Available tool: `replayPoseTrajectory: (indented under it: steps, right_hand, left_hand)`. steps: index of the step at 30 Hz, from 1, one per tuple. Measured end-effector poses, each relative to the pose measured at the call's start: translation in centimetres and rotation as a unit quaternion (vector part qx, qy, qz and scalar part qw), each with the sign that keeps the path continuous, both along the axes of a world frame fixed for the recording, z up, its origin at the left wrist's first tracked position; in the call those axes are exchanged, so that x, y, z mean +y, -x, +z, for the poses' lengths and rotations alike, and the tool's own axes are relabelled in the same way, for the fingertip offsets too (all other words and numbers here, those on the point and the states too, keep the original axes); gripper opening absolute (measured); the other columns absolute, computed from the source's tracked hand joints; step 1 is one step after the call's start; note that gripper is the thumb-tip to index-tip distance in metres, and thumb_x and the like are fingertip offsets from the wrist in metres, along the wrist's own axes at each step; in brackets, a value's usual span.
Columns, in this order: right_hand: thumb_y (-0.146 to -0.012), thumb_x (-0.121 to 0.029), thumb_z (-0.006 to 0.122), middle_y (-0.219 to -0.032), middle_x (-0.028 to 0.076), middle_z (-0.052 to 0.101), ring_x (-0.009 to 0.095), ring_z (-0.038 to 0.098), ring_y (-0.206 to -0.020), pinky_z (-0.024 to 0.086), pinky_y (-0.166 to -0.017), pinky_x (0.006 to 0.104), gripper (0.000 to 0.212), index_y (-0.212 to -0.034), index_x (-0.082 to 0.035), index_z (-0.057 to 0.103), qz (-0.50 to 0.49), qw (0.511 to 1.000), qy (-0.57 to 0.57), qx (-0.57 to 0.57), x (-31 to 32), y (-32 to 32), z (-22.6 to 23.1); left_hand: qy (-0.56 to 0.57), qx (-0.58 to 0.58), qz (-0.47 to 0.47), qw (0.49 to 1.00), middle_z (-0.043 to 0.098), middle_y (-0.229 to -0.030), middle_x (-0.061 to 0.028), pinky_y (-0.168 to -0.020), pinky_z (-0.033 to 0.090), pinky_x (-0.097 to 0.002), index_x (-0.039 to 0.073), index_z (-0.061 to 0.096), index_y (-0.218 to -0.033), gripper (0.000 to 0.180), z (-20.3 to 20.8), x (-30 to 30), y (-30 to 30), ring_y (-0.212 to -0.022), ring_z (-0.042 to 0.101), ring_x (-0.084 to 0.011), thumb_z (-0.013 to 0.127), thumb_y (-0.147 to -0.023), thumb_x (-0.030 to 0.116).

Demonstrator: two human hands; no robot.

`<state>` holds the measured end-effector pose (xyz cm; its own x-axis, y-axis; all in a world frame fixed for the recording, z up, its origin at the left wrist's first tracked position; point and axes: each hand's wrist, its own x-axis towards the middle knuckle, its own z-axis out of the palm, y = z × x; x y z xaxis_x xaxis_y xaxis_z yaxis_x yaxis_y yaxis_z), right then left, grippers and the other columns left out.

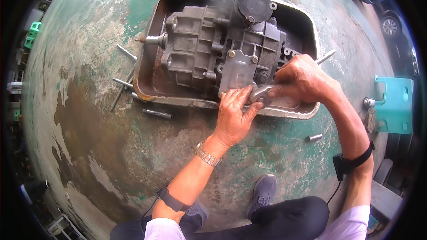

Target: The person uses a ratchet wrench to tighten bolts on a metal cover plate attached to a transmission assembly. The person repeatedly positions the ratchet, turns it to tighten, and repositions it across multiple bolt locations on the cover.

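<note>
A grey gearbox (pixel 195 40) lies in a rusty metal tray (pixel 167 101) on the floor. My right hand (pixel 304 78) is closed around the handle of what looks like a ratchet wrench (pixel 261 99). A bright bar end beyond that hand, over the tray's right rim, lines up with the handle. My left hand (pixel 233 115) rests its fingers at the lower edge of a flat cover plate (pixel 238 72), with its thumb against the wrench's rounded head. Whatever sits under that head is hidden. Bolts (pixel 231 54) stand at the plate's upper corners.
Left of the tray lie metal bars (pixel 122 90) and a dark extension bar (pixel 157 114). A short metal cylinder (pixel 314 138) lies near my right forearm. A turquoise stool (pixel 393 104) stands at the right, with a parked car (pixel 396 31) behind.
</note>
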<state>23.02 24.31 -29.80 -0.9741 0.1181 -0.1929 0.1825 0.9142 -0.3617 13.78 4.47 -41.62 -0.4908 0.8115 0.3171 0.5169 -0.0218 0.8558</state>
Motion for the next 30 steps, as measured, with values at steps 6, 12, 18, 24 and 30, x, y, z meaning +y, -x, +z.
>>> replayPoseTrajectory:
  steps: [6, 12, 18, 24, 30]
  right_hand:
    - [-0.076, -0.036, 0.079, -0.058, 0.019, 0.057, 0.035, 0.057, -0.053, 0.046, -0.053, 0.0394, 0.038, -0.073, 0.0, 0.07, -0.043, 0.998, 0.022, -0.028, 0.2, 0.9, 0.1]
    - [-0.084, -0.044, 0.073, -0.068, 0.015, 0.065, 0.026, 0.064, -0.063, 0.05, -0.065, 0.0386, 0.04, -0.084, -0.004, 0.074, -0.233, 0.96, 0.144, -0.063, -1.8, -2.1, -1.4]
    - [-0.096, -0.043, 0.063, -0.072, 0.004, 0.063, 0.011, 0.054, -0.065, 0.046, -0.06, 0.0297, 0.043, -0.096, 0.0, 0.07, -0.415, 0.812, 0.407, 0.057, -8.1, -5.9, -8.3]
    - [-0.104, -0.037, 0.052, -0.084, 0.006, 0.061, 0.012, 0.054, -0.071, 0.049, -0.066, 0.0295, 0.037, -0.121, -0.003, 0.051, -0.409, 0.647, 0.631, 0.128, -17.6, -3.5, -12.2]
    - [-0.098, -0.025, 0.061, -0.094, 0.009, 0.061, 0.016, 0.058, -0.082, 0.052, -0.077, 0.0332, 0.033, -0.12, -0.001, 0.054, -0.367, 0.653, 0.66, 0.06, -16.6, -4.0, -12.3]
  left_hand:
    - [0.048, -0.125, -0.001, 0.991, 0.067, -0.099, -0.0225, -0.087, 0.047, -0.0427, -0.01, 0.063, -0.116, 0.05, 0.5, 0.3, 0.0, -0.093, 0.061, -0.0374, 0.067, -0.093, 0.034]
    - [0.072, -0.181, -0.03, 0.98, 0.069, -0.102, -0.0261, -0.084, 0.052, -0.0396, -0.011, 0.064, -0.113, 0.047, 1.2, 0.5, 1.1, -0.094, 0.067, -0.036, 0.067, -0.094, 0.031]
    - [0.106, -0.273, -0.067, 0.954, 0.075, -0.091, -0.0163, -0.074, 0.054, -0.0302, -0.009, 0.068, -0.107, 0.035, 2.7, 1.4, 2.4, -0.082, 0.067, -0.0117, 0.071, -0.092, 0.022]
    - [0.216, -0.322, -0.134, 0.912, 0.07, -0.091, -0.0031, -0.075, 0.053, -0.027, -0.004, 0.07, -0.107, 0.026, 4.6, 2.6, 4.1, -0.083, 0.062, -0.0091, 0.071, -0.093, 0.018]
    - [0.248, -0.356, -0.118, 0.893, 0.07, -0.092, -0.0027, -0.073, 0.052, -0.0262, -0.004, 0.069, -0.108, 0.029, 5.4, 2.7, 4.4, -0.08, 0.062, -0.009, 0.072, -0.091, 0.02]
